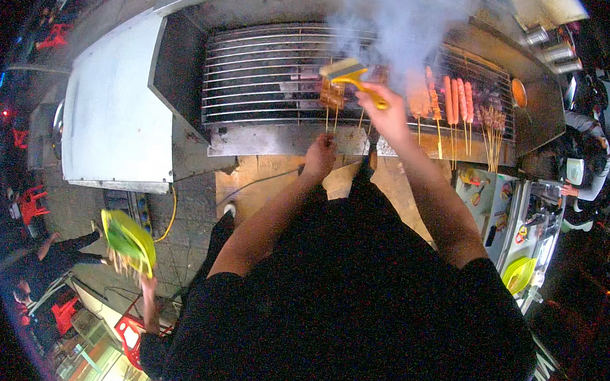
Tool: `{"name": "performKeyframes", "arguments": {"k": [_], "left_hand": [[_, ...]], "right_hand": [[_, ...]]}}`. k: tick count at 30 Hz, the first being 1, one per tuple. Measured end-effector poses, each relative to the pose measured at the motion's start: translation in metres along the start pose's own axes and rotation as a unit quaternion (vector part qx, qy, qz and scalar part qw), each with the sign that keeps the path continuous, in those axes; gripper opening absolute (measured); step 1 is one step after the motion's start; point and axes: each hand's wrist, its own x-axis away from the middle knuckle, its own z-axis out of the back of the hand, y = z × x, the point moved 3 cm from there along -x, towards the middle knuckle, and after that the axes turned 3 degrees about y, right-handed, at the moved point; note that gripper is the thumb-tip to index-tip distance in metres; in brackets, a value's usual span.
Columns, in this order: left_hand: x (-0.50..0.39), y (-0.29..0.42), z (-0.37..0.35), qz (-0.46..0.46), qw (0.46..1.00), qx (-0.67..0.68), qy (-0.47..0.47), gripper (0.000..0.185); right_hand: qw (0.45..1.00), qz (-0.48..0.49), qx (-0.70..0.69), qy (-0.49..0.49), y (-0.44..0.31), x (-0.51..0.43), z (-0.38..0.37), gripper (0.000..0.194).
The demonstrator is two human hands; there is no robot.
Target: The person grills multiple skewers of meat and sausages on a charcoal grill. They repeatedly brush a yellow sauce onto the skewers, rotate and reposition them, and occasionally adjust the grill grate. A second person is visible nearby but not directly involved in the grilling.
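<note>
My right hand grips the yellow handle of a flat basting brush. Its pale bristles are held over the charcoal grill, at the far end of some browned food skewers. Closed around the sticks of these skewers is my left hand, at the grill's front ledge. Whether the bristles touch the food I cannot tell. To the right of my right hand lie meat skewers, partly behind smoke, then orange-red sausages, pink sausages and a bunch of thin skewers.
Smoke rises from the grill's back. A bowl of orange sauce sits by its right wall. Metal canisters stand beyond. At lower left, another person's hand holds a yellow-green tray of skewers. Green plates lie right.
</note>
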Motion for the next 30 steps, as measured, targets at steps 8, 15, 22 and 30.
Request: {"name": "performKeyframes", "arguments": {"k": [8, 15, 22, 30], "left_hand": [[0.013, 0.013, -0.002, -0.005, 0.980, -0.199, 0.019, 0.023], [0.015, 0.005, 0.003, -0.062, 0.990, -0.099, 0.073, 0.022], [0.022, 0.027, 0.010, -0.038, 0.981, -0.172, 0.076, 0.024], [0.032, 0.047, 0.031, -0.051, 0.968, -0.189, 0.157, 0.032]], "right_hand": [[0.983, -0.025, 0.123, -0.136, 0.013, 0.038, -0.015, 0.022], [0.979, -0.121, -0.009, -0.165, 0.036, -0.055, -0.031, 0.022], [0.989, 0.043, 0.050, -0.132, 0.044, 0.041, -0.015, 0.019], [0.989, -0.041, -0.088, -0.114, 0.010, 0.058, 0.011, 0.021]]}}
